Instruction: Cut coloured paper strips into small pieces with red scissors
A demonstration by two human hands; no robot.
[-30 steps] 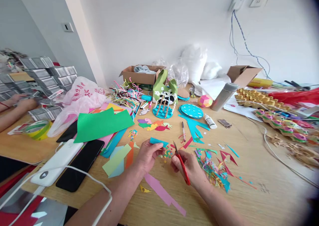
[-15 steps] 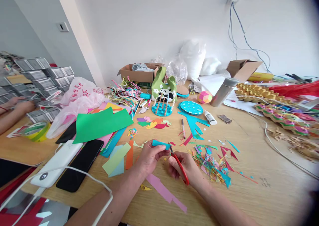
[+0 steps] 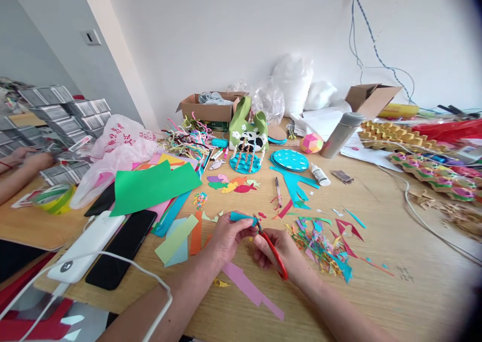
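Between thumb and fingers my left hand (image 3: 228, 239) pinches a small strip of blue paper (image 3: 240, 216). My right hand (image 3: 276, 251) is closed round the red handles of a pair of scissors (image 3: 271, 247), whose blades meet the strip's right end. Beneath my wrists lies a pink paper strip (image 3: 252, 289). A heap of coloured paper scraps (image 3: 320, 249) spreads to the right of the scissors. Several paper fish (image 3: 230, 185) lie beyond my left hand, near a pen (image 3: 277, 191) and blue paper offcuts (image 3: 295, 186).
Green sheets (image 3: 156, 184), a black phone (image 3: 120, 249) and a white power bank (image 3: 85, 246) with a cable lie left. A grey bottle (image 3: 342, 135), a glue bottle (image 3: 320, 175) and egg cartons (image 3: 433, 174) stand right. Another person's hands (image 3: 32, 161) are at far left.
The view has shifted slightly. Both hands stay nearly in place, with the scissors still at the end of the blue paper strip.
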